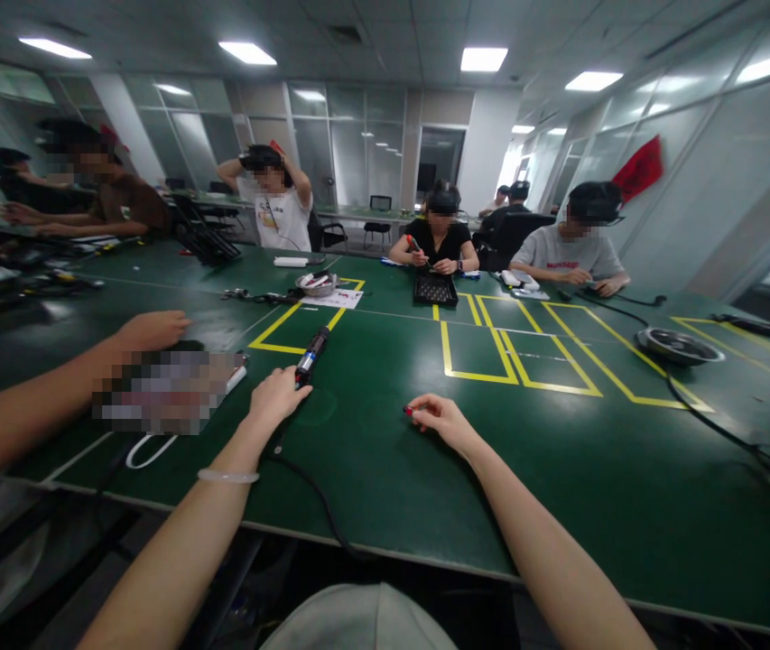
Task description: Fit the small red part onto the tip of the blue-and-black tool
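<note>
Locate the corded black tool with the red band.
Head view, left of centre on the green table: the tool lies at the fingertips of the left hand, its far end by the yellow tape outline, with the right hand to its right.

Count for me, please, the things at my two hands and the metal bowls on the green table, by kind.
Corded tool at the left hand: 1
Small red piece pinched in the right hand: 1
Metal bowls: 2
Total: 4
</note>
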A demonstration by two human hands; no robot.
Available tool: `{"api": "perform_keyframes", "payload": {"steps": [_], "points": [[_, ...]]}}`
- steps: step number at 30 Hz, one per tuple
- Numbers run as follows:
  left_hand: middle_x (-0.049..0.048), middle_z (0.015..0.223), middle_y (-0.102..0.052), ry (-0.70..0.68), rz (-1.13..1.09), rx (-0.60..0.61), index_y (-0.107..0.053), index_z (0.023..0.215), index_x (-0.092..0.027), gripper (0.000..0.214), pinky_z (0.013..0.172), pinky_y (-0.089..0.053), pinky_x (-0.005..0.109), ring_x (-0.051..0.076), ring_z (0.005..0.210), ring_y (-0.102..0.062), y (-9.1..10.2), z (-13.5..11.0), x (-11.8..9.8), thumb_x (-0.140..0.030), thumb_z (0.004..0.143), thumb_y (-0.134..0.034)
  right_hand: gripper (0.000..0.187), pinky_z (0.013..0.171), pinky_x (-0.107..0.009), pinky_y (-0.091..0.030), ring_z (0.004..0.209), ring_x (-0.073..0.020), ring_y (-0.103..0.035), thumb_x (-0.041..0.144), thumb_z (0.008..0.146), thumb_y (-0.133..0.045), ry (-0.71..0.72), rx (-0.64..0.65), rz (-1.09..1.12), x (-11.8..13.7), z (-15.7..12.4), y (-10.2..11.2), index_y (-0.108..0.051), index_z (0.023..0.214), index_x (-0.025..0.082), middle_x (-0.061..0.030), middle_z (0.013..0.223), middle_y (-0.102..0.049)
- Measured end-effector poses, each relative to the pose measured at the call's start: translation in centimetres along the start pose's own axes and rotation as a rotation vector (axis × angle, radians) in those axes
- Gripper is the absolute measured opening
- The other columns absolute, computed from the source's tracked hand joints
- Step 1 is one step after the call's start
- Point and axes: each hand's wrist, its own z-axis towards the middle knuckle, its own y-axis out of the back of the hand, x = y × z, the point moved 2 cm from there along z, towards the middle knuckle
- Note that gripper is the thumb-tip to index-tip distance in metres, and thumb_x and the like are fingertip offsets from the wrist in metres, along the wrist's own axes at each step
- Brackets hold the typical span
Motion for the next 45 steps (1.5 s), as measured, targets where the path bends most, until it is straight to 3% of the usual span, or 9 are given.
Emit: {"api": "perform_keyframes", "payload": {"steps": [11, 16, 22, 30, 39, 45], "points": [[0.0130, 0.108, -0.060, -0.291, -0.028, -0.008, -0.052, 0.126, -0.018, 0.051, 0.072, -0.047, 0.034, 0.028, 0.094, -0.062, -0.2, -3.2, -7.8, -0.049, 0.086, -0.052, 0.031, 0.053, -0.022, -0.045, 0.055, -0.0090, -0.052, 0.040, 0.073, -0.072, 0.040, -0.014, 0.008, -0.4, 0.3, -0.3, -0.056, 0.087, 0.018, 0.0025, 0.069, -0.059], [0.0120, 0.107, -0.061, -0.393, -0.072, 0.004, -0.054, 0.121, -0.019, 0.048, 0.074, -0.047, 0.032, 0.027, 0.096, -0.061, -0.5, -4.8, -12.1, -0.048, 0.083, -0.059, 0.026, 0.051, -0.022, -0.040, 0.054, -0.0090, -0.048, 0.039, 0.078, -0.068, 0.110, -0.023, -0.128, -0.4, 0.3, -0.7, -0.053, 0.085, 0.019, 0.0038, 0.067, -0.054], [0.0119, 0.107, -0.059, -0.503, -0.107, 0.004, -0.054, 0.116, -0.021, 0.042, 0.075, -0.048, 0.032, 0.025, 0.096, -0.061, -0.8, -6.9, -15.8, -0.046, 0.083, -0.061, 0.007, 0.064, -0.025, -0.042, 0.067, -0.0125, -0.051, 0.024, 0.083, -0.059, 0.296, -0.097, -0.442, 0.6, -0.3, -1.0, -0.055, 0.086, 0.019, 0.0002, 0.080, -0.054], [0.0125, 0.109, -0.058, -0.557, -0.099, -0.008, -0.050, 0.123, -0.020, 0.046, 0.077, -0.048, 0.033, 0.027, 0.100, -0.058, -1.1, -7.5, -16.5, -0.043, 0.085, -0.060, 0.002, 0.068, -0.026, -0.041, 0.072, -0.0143, -0.051, 0.020, 0.085, -0.057, 0.336, -0.061, -0.684, 0.7, -0.4, -1.0, -0.058, 0.084, 0.019, -0.0029, 0.090, -0.054], [0.0130, 0.111, -0.056, -0.558, -0.126, -0.002, -0.048, 0.123, -0.019, 0.047, 0.080, -0.048, 0.033, 0.026, 0.103, -0.058, -1.1, -7.4, -16.5, -0.043, 0.085, -0.060, 0.010, 0.068, -0.026, -0.043, 0.071, -0.0140, -0.054, 0.020, 0.088, -0.057, 0.336, -0.087, -0.669, 1.3, -0.4, -1.0, -0.066, 0.084, 0.018, -0.0050, 0.089, -0.058], [0.0125, 0.111, -0.055, -0.485, -0.085, 0.010, -0.051, 0.112, -0.017, 0.034, 0.078, -0.049, 0.034, 0.026, 0.102, -0.057, -1.0, -7.4, -17.0, -0.041, 0.088, -0.053, 0.013, 0.069, -0.026, -0.045, 0.072, -0.0142, -0.056, 0.021, 0.088, -0.056, 0.348, -0.102, -0.662, 1.7, -0.7, -1.4, -0.068, 0.092, 0.018, -0.0050, 0.090, -0.061]]}}
